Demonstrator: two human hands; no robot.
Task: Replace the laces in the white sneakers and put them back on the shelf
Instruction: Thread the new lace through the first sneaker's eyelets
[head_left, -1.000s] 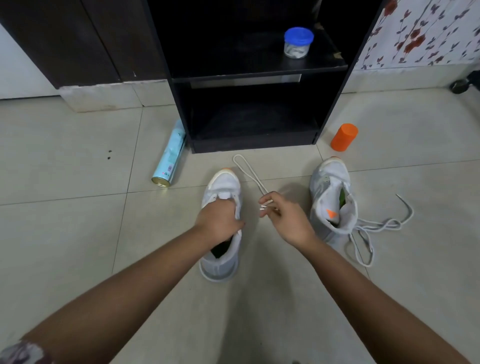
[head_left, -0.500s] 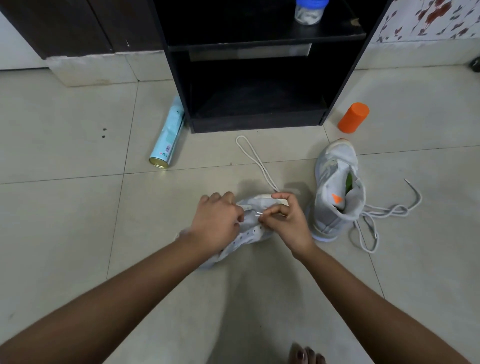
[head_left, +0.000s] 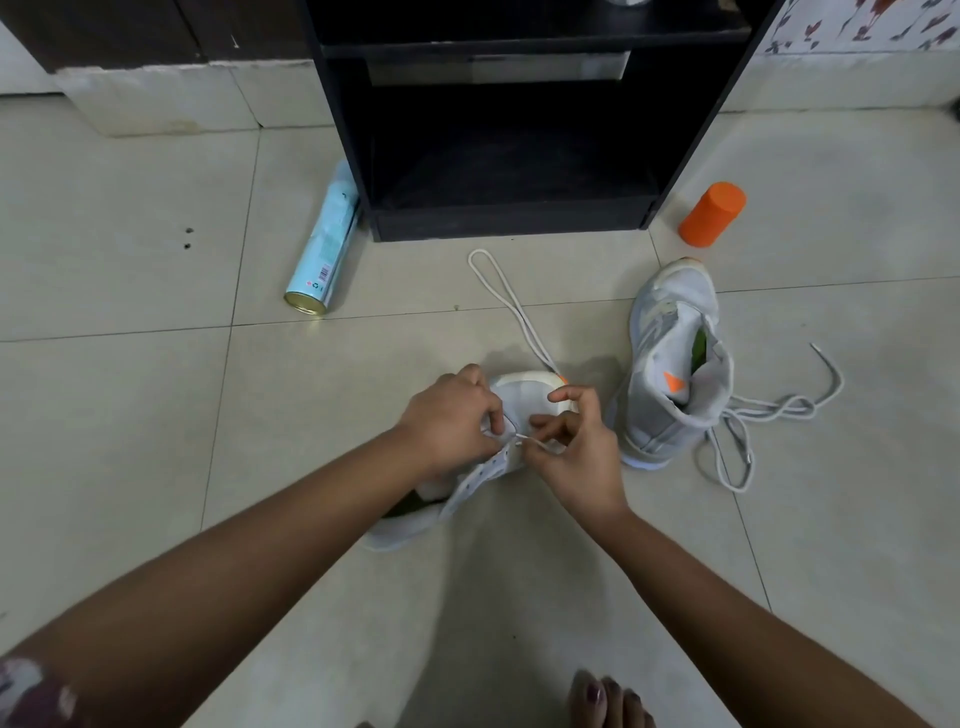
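Note:
A white sneaker (head_left: 467, 483) lies tilted on its side on the tiled floor, toe pointing away to the right. My left hand (head_left: 452, 421) grips its upper by the eyelets. My right hand (head_left: 576, 447) pinches the tip of a white lace (head_left: 511, 304) at an eyelet; the lace runs off in a loop toward the shelf. The second white sneaker (head_left: 670, 364) stands upright to the right, unlaced, with another loose lace (head_left: 769, 410) heaped beside it. The black shelf unit (head_left: 509, 218) stands straight ahead with its lower compartment open.
A light blue spray can (head_left: 324, 244) lies on the floor left of the shelf. An orange cylinder (head_left: 711, 213) stands to its right. My toes (head_left: 608, 701) show at the bottom edge.
My left hand has tipped the sneaker from upright onto its side and turned it. My right hand has brought the lace tip to the eyelets. The view has dipped downward.

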